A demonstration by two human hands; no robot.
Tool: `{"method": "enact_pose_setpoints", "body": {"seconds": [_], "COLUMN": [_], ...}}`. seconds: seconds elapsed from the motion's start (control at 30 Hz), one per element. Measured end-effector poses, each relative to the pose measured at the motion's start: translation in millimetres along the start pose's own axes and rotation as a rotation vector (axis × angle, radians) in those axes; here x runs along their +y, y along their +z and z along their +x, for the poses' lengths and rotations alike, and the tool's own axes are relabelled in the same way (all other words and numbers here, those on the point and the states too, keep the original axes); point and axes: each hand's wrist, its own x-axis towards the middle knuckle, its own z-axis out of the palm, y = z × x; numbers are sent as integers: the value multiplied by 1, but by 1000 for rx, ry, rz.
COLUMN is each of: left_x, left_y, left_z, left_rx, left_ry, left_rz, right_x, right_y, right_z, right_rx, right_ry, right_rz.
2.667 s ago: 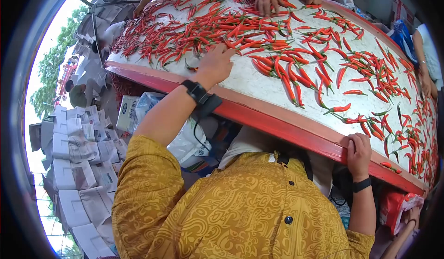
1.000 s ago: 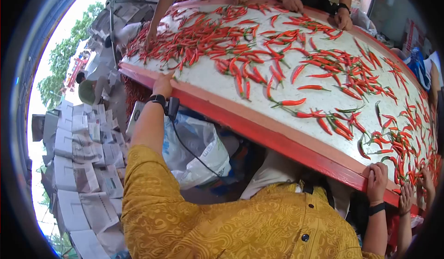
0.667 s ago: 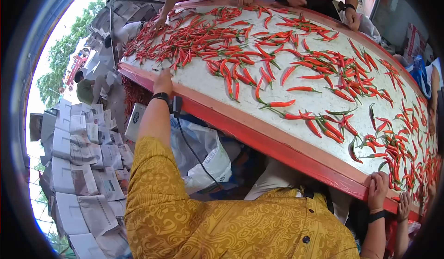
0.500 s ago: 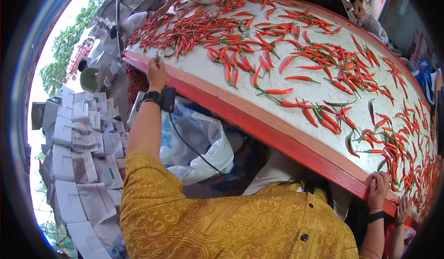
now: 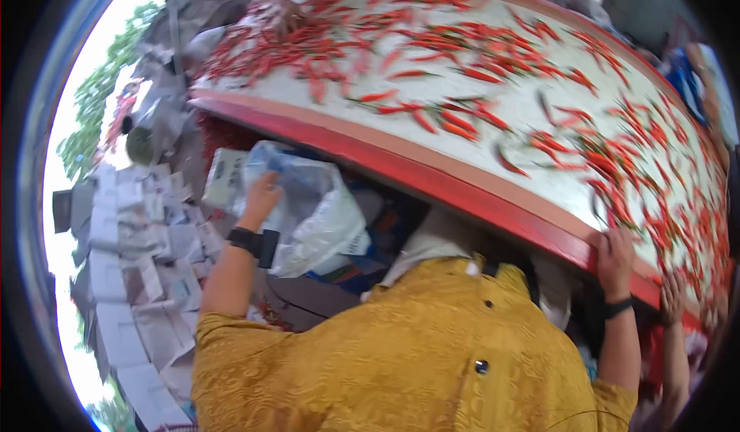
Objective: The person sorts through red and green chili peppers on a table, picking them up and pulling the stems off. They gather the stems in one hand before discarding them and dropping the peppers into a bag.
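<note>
My left hand [image 5: 264, 194] is over the mouth of a white plastic bag [image 5: 327, 220] below the table. Its fingers are drawn together, and I cannot tell whether anything is in them. A black wristband with a small dark device is on that wrist. My right hand [image 5: 615, 261] lies on the red rim [image 5: 493, 215] of the white tabletop, fingers stretched toward the peppers and fingertips right by a red chili [image 5: 611, 215]. Many red chili peppers [image 5: 455, 122] are spread over the tabletop, with some dark ones among them.
Another person's hand [image 5: 673, 297] rests at the rim to my right; one more hand [image 5: 287, 14] reaches into the chilies at the far left. A white box [image 5: 225, 176] stands beside the bag. Stacked cartons and papers [image 5: 146, 278] line the left side.
My left hand has left the table's edge, where it held a small chili, and moved down to the bag. My right hand stays at the rim. The view has shifted.
</note>
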Motion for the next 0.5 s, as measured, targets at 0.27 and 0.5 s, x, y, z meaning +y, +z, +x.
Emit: {"method": "enact_pose_setpoints", "body": {"seconds": [0.27,0.5], "left_x": [332,429], "left_y": [37,151], "left_z": [-30,-24], "left_rx": [-279,-202], "left_ry": [789,1098], "left_rz": [-236,-76], "right_x": [26,45], "right_y": [-42,-59], "right_z": [-2,-25], "right_rx": [62,2], "right_ry": [-88,-69], "right_rz": [-180,54]}}
